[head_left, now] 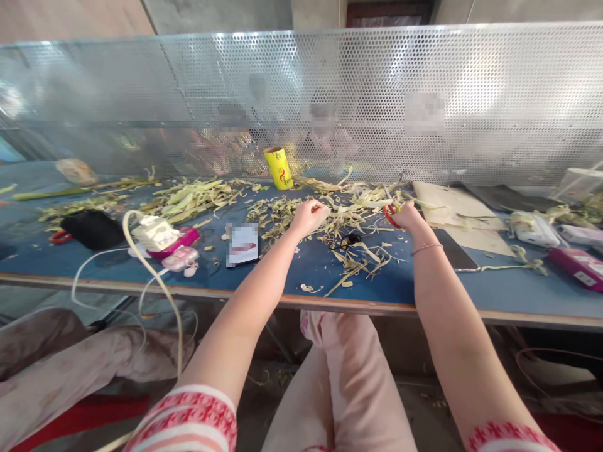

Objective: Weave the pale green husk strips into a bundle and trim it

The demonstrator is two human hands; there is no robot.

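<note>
On the blue tabletop (301, 267): carries scattered dried plant shreds (273, 213) across the middle, with a heap of longer leaf strips (198, 198) farther left.
Left hand (311, 216): reaches over the shreds, thumb and fingertips pinched together on the near end of the pale strip.
Right hand (407, 216): curls round the red-handled scissors, with a thin bracelet (426, 247) on the wrist; cannot tell how far apart the blades stand.
Pale strip (360, 206): runs sideways between both hands, just above the shreds.
Red-handled scissors (390, 215): sit at the right hand's fingers, beside the strip.
Yellow tube (279, 168): tilts near the perforated metal screen (367, 69).
Phone (244, 246): lies left of the left forearm, screen lit.
Black cord (351, 240): lies bunched between the forearms.
Dark tablet-like device (455, 251): lies beside the right wrist, near a cardboard sheet (492, 242).
Far left: holds a black pouch (92, 228) and a magenta-and-white cluster of chargers (175, 243) with pale cables.
Far right: holds a white device (534, 229) and a magenta box (578, 269).
</note>
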